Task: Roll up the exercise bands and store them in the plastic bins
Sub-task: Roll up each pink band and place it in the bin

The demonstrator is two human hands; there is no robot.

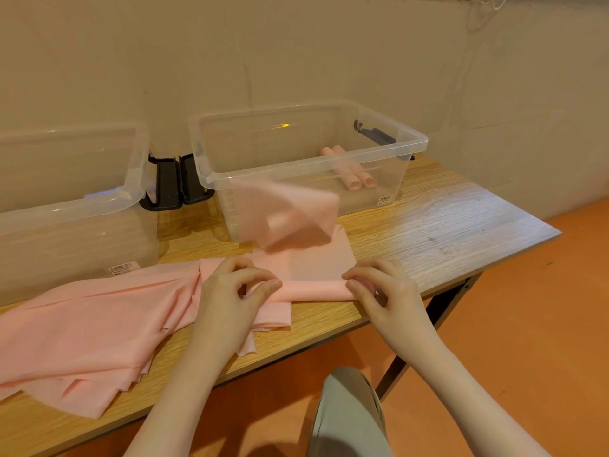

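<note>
Both hands, left and right, pinch the rolled near edge of a pink exercise band on the wooden table. Its far end drapes against the right-hand clear bin, which holds two rolled bands.

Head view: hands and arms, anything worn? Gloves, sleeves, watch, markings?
Nothing worn. Left hand and right hand are bare, no gloves, no rings showing on the fingers. Both forearms are bare to the frame's bottom edge: no sleeves, watch, bands or markings visible.
</note>
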